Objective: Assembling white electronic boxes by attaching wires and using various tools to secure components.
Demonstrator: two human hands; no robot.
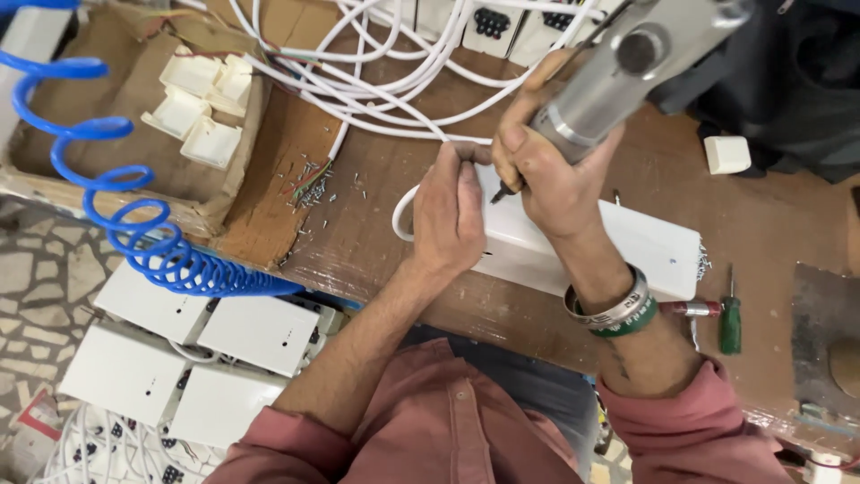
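Our right hand [546, 170] is clenched around a grey power screwdriver [618, 76], its bit just below our fingers, tip down on the left end of the long white box [627, 242]. Our left hand [448, 211], touching the right, grips that same end; the box's long axis runs away rightward from both. Beyond lie the brown wooden bench [358, 242], white cables [385, 81], a blue coiled hose [134, 224] and a green-handled screwdriver [731, 323].

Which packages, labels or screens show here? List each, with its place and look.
Cardboard box: upper left on the bench, brown, open, worn, holding cream plastic square parts.
Labels, signs or screens: none to be seen; the white boxes on the floor and the one under the hands are plain.
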